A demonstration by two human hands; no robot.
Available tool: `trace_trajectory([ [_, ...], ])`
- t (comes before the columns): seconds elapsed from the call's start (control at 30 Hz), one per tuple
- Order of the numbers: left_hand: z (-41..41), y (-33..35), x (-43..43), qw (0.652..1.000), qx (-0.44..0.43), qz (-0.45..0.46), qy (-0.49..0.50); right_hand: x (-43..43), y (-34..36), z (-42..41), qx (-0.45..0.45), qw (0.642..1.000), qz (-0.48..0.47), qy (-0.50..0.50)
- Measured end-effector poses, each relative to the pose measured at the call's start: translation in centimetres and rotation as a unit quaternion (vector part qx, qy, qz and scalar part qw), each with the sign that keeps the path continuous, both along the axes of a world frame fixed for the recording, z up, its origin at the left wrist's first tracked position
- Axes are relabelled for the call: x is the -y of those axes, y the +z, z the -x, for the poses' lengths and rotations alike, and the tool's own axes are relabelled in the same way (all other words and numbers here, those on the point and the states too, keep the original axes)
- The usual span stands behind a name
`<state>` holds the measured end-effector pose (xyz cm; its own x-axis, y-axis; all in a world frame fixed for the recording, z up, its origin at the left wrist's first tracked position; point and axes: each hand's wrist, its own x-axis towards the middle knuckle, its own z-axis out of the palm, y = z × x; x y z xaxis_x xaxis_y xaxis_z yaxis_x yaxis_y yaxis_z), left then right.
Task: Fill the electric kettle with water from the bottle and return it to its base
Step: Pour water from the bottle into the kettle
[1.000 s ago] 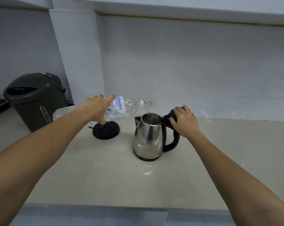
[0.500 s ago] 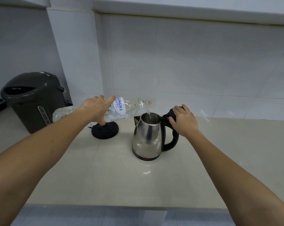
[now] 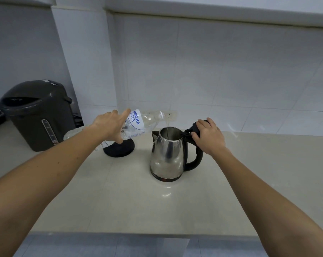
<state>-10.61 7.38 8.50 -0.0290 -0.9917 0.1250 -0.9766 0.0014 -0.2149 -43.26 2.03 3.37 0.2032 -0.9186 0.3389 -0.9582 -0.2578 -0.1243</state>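
A steel electric kettle [image 3: 167, 156] with a black handle stands on the beige counter, off its round black base [image 3: 119, 148], which lies to its left. My left hand [image 3: 110, 126] grips a clear plastic water bottle [image 3: 142, 121], tipped almost level, mouth over the kettle's open top. A thin stream of water falls into the kettle. My right hand [image 3: 208, 135] rests on the raised black lid at the top of the handle, holding it back.
A dark grey hot-water dispenser [image 3: 36, 114] stands at the back left of the counter [image 3: 138, 201]. A wall socket [image 3: 170, 115] sits on the tiled wall behind the kettle. The counter's front edge runs along the bottom.
The bottle stays tipped over the kettle and water keeps pouring. Both hands hold their places; only the camera view has shifted slightly.
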Motion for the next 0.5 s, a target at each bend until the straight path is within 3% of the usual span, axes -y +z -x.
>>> trace_trajectory([
  [0.27,0.2,-2.2,-0.4,0.978,-0.205,0.018,0.01,0.0,-0.1,0.0,-0.002,1.0,0.007,0.002],
  [0.5,2.1,-5.7,-1.2,0.925,-0.372,0.075,-0.002,0.0,-0.3,0.5,0.019,0.999,0.012,0.026],
])
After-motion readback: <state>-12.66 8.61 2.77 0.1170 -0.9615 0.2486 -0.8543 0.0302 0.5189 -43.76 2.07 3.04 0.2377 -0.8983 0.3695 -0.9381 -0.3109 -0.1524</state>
